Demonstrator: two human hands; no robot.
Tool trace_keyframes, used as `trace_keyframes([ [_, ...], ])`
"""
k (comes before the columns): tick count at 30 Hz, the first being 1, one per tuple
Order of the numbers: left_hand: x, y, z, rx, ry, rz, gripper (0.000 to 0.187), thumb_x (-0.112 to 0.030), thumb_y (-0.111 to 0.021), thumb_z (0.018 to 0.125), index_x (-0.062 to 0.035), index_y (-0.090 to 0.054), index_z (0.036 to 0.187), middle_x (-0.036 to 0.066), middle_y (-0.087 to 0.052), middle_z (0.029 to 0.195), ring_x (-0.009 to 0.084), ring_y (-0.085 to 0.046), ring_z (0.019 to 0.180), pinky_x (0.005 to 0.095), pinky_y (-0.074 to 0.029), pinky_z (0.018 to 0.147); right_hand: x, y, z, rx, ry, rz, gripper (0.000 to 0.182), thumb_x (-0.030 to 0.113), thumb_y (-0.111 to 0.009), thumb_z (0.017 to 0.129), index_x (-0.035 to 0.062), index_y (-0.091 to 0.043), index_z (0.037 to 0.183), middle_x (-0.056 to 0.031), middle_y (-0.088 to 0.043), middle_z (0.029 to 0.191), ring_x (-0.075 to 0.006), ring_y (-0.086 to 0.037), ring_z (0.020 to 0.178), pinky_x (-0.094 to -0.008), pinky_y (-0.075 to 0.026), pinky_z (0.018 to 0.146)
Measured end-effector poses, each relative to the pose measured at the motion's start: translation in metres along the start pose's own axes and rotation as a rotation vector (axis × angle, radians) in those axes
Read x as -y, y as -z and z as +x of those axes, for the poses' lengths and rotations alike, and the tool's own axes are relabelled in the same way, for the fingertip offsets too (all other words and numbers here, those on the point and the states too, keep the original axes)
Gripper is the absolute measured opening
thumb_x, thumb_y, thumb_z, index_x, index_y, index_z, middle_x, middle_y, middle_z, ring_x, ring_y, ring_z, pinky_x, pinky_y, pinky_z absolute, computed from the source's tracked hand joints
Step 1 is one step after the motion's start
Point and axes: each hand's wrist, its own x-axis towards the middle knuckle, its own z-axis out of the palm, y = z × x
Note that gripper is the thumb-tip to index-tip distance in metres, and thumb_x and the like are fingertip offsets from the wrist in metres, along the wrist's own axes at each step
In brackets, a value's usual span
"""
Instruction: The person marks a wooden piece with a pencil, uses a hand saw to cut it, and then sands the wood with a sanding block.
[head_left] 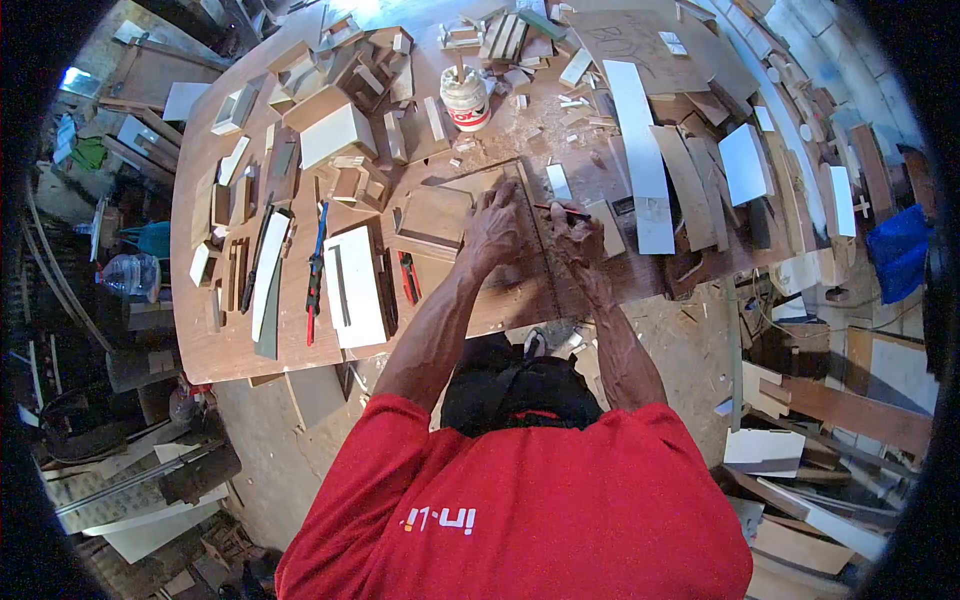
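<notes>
My left hand (492,230) lies over a thin brown board (505,295), its fingers stretched forward and pressing down near a dark straight strip (538,235), perhaps a ruler or square. That strip runs along the board's right side. On the other side of it, my right hand (580,242) is closed around a slim dark pencil or pen (562,210), whose end points left toward the strip. A small white piece (558,182) lies just beyond this hand. Left of my left hand sits a shallow wooden tray-like frame (435,222).
A white tub (465,105) with a stick in it stands at the back. Red-and-black cutters (409,278) and a long blue-and-red tool (317,270) lie left. Wooden boxes (330,130) crowd the back left; a long white panel (640,160) and offcuts lie right.
</notes>
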Motion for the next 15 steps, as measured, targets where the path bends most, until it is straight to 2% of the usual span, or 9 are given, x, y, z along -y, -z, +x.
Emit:
trace_keyframes([
  [4,0.000,-0.001,0.000,-0.018,-0.007,-0.001,0.072,-0.033,-0.080,0.061,-0.0179,-0.057,0.128,0.003,-0.029,0.153,0.0376,-0.037,0.129,0.0536,-0.044,0.097,-0.005,-0.004,0.001,-0.004,-0.064,0.048,0.033,0.034,-0.061,0.092,0.0026,-0.068,0.099,-0.0143,-0.069,0.088,-0.0232,-0.067,0.082,-0.0348,-0.051,0.072],
  [9,-0.003,-0.003,0.000,-0.052,0.004,-0.010,0.070,-0.027,-0.078,0.063,-0.0176,-0.056,0.128,0.003,-0.029,0.152,0.0366,-0.038,0.128,0.0514,-0.045,0.097,0.033,0.005,-0.008,0.016,0.031,0.012,0.029,0.029,-0.060,0.092,0.0021,-0.068,0.099,-0.0143,-0.069,0.084,-0.0210,-0.066,0.078,-0.0326,-0.051,0.071],
  [13,0.005,-0.012,0.004,-0.029,-0.011,0.025,0.075,-0.028,-0.079,0.062,-0.0185,-0.053,0.131,0.004,-0.026,0.154,0.0365,-0.038,0.128,0.0510,-0.045,0.098,0.028,0.011,-0.016,0.037,0.027,-0.051,0.027,0.028,-0.059,0.092,0.0024,-0.069,0.098,-0.0125,-0.069,0.082,-0.0197,-0.066,0.076,-0.0320,-0.051,0.070],
  [15,0.004,-0.009,0.004,-0.048,-0.022,0.041,0.076,-0.030,-0.079,0.061,-0.0187,-0.052,0.131,0.004,-0.026,0.154,0.0365,-0.038,0.128,0.0510,-0.045,0.098,0.024,0.019,-0.024,0.124,-0.106,-0.061,0.027,0.027,-0.059,0.092,0.0024,-0.069,0.099,-0.0117,-0.069,0.084,-0.0202,-0.065,0.075,-0.0335,-0.050,0.068],
])
